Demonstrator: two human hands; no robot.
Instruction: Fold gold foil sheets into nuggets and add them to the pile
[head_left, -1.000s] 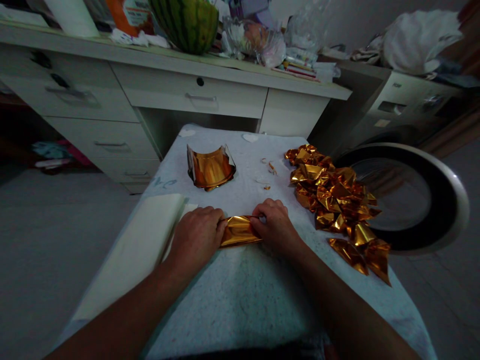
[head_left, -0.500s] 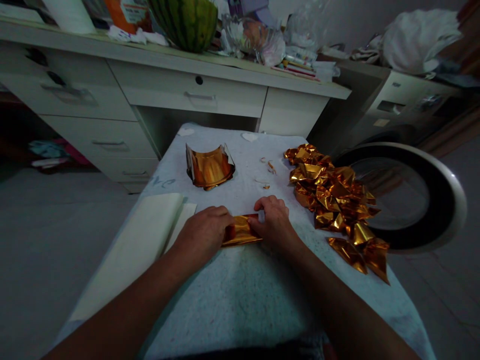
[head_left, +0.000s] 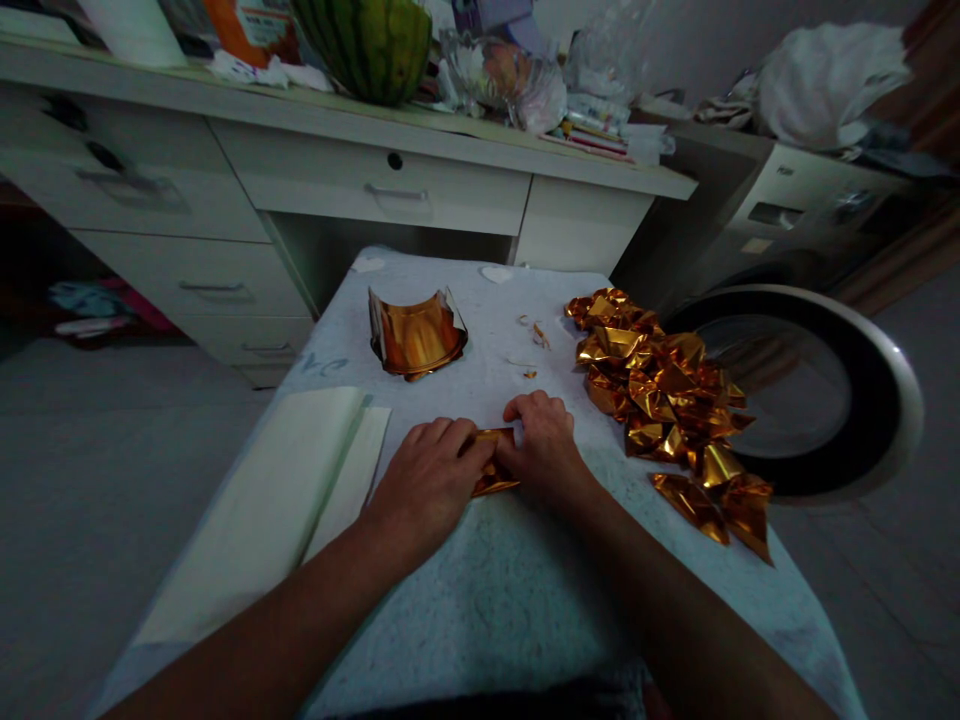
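Observation:
A flat folded piece of gold foil paper (head_left: 495, 466) lies on the cloth-covered table between my hands. My left hand (head_left: 433, 470) covers its left part, fingers pressed down on it. At its right end my right hand (head_left: 541, 440) pinches the foil, thumb on top and fingers curled. Farther back stands a curved stack of gold foil sheets (head_left: 418, 338). On the right is a heap of folded gold foil pieces (head_left: 671, 390).
Folded white paper (head_left: 255, 510) lies along the table's left side. Small gold scraps (head_left: 540, 335) sit beyond my hands. A washing machine's open round door (head_left: 892, 390) borders the table's right edge. A white desk with drawers (head_left: 390, 190) stands behind, holding a watermelon (head_left: 367, 45).
My left hand has slid right, closer to my right hand, and now covers more of the foil. My right hand stays at the right end.

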